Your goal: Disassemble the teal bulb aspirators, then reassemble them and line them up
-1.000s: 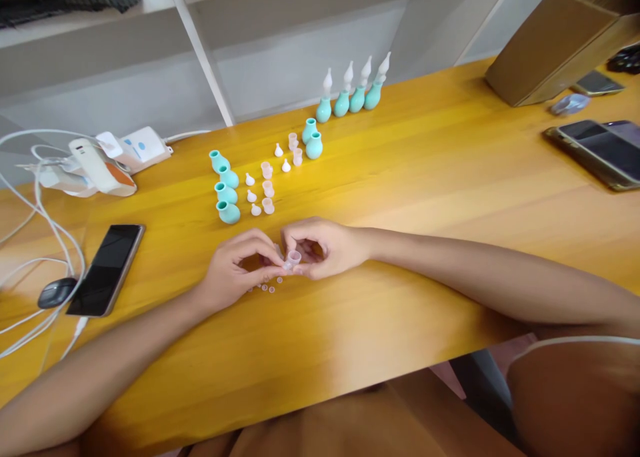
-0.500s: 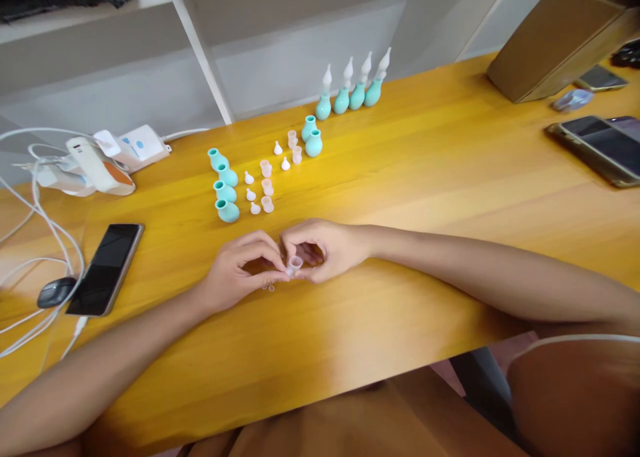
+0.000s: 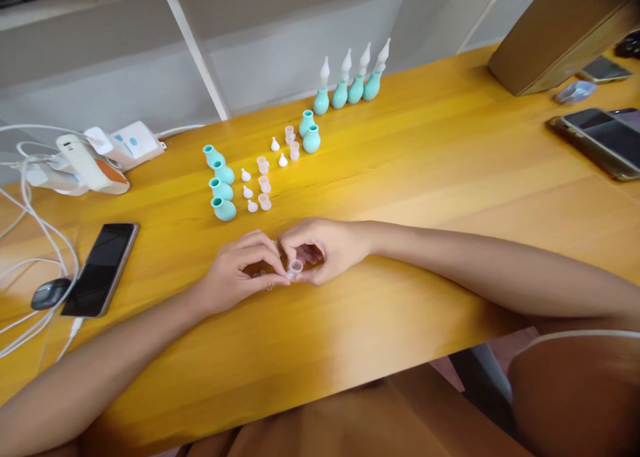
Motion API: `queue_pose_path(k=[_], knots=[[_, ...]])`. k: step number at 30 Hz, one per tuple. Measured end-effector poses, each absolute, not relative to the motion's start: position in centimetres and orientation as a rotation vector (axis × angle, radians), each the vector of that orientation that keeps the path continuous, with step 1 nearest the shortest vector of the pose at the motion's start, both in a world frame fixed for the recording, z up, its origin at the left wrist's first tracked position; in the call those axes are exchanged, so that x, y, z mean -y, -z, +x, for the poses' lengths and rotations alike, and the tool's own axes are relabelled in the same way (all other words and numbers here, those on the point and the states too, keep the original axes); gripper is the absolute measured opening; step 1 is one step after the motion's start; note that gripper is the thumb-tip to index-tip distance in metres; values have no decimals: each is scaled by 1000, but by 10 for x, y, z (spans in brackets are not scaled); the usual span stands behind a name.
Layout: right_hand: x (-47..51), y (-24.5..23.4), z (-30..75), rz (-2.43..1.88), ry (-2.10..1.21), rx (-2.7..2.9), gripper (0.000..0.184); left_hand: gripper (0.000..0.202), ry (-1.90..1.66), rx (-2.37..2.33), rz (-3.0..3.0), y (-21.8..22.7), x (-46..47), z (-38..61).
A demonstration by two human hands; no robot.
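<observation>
A small clear cup-shaped connector (image 3: pixel 296 266) is pinched between my two hands just above the table, its open mouth facing up. My left hand (image 3: pixel 240 270) is closed, thumb and fingertips on the connector's left side. From the other side my right hand (image 3: pixel 323 250) grips it, with fingers curled and thumb below. Tiny clear ring-like pieces (image 3: pixel 270 285) lie by my left thumb, partly hidden. Beyond my hands, several pinkish clear connectors (image 3: pixel 265 202) stand beside small white nozzle tips (image 3: pixel 252 206). Teal squeeze bulbs (image 3: pixel 223 209) sit in a row to their left.
Farther back stand two more teal bulbs (image 3: pixel 311 139) and a row of nasal aspirators (image 3: pixel 321 97) with white tips. At left are a phone (image 3: pixel 103 270), a black mouse (image 3: pixel 51 294), chargers (image 3: pixel 140 145) and tangled cables. A cardboard box (image 3: pixel 555 37) and phones (image 3: pixel 600 137) occupy the right.
Both hands keep hold of the connector in nearly the same pose. The view has shifted slightly, so the table items appear a little higher and farther left.
</observation>
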State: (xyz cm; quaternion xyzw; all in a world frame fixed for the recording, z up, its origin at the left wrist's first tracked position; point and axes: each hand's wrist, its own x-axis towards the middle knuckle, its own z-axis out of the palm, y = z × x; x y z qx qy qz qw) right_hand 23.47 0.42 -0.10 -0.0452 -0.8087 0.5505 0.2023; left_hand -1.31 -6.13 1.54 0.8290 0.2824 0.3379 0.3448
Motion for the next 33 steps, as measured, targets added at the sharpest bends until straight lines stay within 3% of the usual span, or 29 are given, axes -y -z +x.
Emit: queue_pose_path(k=[33], knots=[[-1,0,235,-74,-1450,2321,10,13,-799,-725,2245,-15,59,-12]])
